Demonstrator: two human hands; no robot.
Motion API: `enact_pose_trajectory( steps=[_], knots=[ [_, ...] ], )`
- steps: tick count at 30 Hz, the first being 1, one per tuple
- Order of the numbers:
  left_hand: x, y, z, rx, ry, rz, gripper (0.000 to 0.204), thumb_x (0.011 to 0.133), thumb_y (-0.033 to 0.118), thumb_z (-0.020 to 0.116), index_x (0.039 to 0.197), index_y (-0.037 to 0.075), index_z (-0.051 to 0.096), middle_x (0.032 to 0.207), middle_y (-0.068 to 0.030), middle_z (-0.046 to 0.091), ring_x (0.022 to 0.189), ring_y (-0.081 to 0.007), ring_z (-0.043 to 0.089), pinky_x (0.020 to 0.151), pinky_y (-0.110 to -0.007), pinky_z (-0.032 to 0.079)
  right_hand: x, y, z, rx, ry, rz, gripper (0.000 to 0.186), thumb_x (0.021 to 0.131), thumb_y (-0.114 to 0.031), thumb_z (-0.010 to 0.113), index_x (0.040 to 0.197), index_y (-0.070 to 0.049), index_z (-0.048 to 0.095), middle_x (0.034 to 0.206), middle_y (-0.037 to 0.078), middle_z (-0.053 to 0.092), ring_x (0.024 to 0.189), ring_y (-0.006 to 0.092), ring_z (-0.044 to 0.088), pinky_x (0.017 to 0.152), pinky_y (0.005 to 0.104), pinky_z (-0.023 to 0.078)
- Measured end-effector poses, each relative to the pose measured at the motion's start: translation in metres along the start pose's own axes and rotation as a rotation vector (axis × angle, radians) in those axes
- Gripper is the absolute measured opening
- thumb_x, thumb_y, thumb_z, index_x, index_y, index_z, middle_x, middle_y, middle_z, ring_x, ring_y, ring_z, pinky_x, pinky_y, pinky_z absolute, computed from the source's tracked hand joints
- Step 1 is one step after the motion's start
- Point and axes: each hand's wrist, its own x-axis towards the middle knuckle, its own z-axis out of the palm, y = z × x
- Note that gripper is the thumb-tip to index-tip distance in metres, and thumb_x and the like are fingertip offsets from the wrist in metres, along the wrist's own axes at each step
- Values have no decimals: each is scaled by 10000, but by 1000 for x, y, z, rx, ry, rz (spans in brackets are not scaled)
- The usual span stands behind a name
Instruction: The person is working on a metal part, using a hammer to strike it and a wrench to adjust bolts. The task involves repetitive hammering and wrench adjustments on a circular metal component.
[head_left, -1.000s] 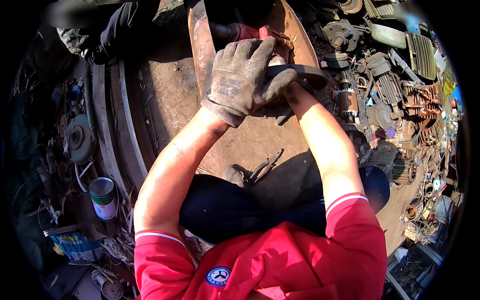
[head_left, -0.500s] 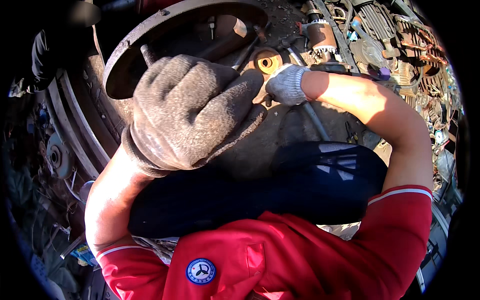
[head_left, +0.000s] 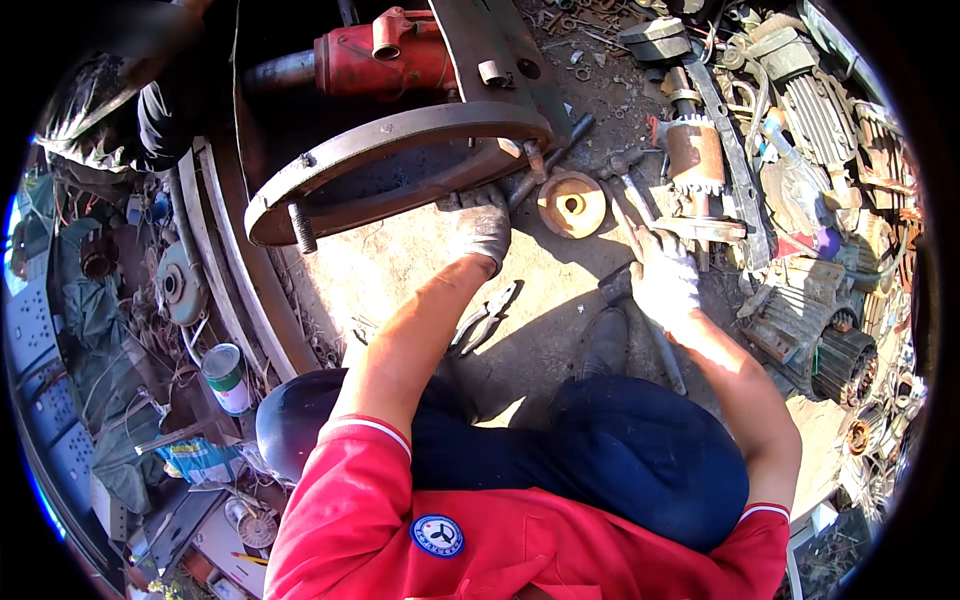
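Head — ring (head_left: 398,126) against left grip (head_left: 483,232)

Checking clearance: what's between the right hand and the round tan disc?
In the head view, a thin rod and ground lie between the right hand and disc.

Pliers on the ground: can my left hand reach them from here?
Probably yes: the pliers lie just beside the left forearm, nothing visible covering them, though the left hand would have to turn back from the metal ring.

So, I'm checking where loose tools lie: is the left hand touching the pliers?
Apart: the head view shows sunlit ground between the left hand and the pliers.
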Motion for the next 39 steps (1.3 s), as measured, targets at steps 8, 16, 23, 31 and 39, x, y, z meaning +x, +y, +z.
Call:
enact_pose_trajectory(
  steps=[8, 16, 23, 31, 39],
  knots=[
    [3, 19, -60, -280, -258, -53, 310, 912, 231, 651, 1162, 82, 760, 1161, -238, 743, 1117, -420, 710, 904, -508, 570, 63, -88, 20, 666, -404, 28, 400, 956, -273, 715, 1275, -40, 656, 1174, 197, 717, 1123, 331, 686, 964, 433, 542],
    [-146, -50, -138, -971, -989, -189, 479, 844, 297, 777, 1202, -14, 706, 1003, -89, 720, 904, -165, 662, 838, -322, 524, 66, -175, 40, 1871, -596, 624, 248, 1016, -201, 695, 1160, 0, 671, 1042, 112, 722, 966, 237, 707, 894, 375, 592],
    [-216, -107, -133, -1448, -671, -403, 504, 1019, 244, 710, 1447, 18, 569, 1093, -46, 678, 942, -133, 675, 802, -291, 562, 91, -284, -2, 1574, -547, 273, 293, 928, -192, 817, 1103, -22, 654, 919, 53, 675, 841, 164, 662, 756, 324, 574],
    [-126, -77, -196, -1538, 74, -462, 442, 1048, 434, 664, 1241, 36, 667, 767, -36, 645, 641, -117, 633, 585, -274, 520, 229, -293, 16, 1090, 63, -233, 244, 999, -269, 731, 1086, -43, 699, 896, 52, 713, 800, 131, 666, 682, 311, 547],
    [-78, -49, -219, -1509, 151, -610, 512, 1009, 486, 703, 1342, 112, 595, 964, -14, 594, 679, -87, 525, 502, -238, 432, 248, -287, -29, 1921, -354, -33, 148, 1033, -217, 695, 1053, -97, 611, 838, -49, 597, 748, 68, 602, 652, 268, 516]
  ],
)
